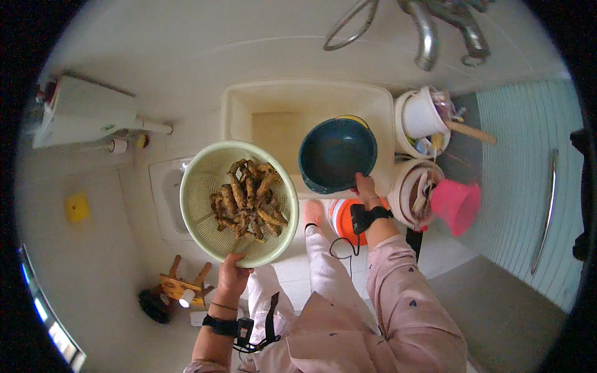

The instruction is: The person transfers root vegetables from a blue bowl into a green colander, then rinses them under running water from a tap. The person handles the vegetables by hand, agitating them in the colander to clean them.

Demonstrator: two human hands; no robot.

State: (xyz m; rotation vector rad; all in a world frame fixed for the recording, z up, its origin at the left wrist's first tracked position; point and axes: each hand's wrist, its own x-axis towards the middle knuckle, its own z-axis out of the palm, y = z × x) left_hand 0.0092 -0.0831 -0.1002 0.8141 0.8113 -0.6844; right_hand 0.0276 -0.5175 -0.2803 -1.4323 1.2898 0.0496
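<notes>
My left hand [233, 276] grips the near rim of a pale green mesh colander [200, 228]. A heap of brown, knobbly roots [249, 198] lies in it. On the right, my right hand [365, 185] holds a dark teal plastic basin [338, 151] by its near rim. Part of something yellow shows behind the basin's far edge. The basin is over the front right part of a large cream plastic tub [275, 126], and the colander overlaps the tub's front left corner. Whether the basin touches the tub, I cannot tell.
Buckets full of odds and ends [422, 112] stand right of the tub, with a pink container [456, 205] beside them. An orange bucket [352, 221] sits by my foot. Metal taps [426, 42] hang overhead. A squat toilet [172, 200] and wooden stool [182, 286] are left.
</notes>
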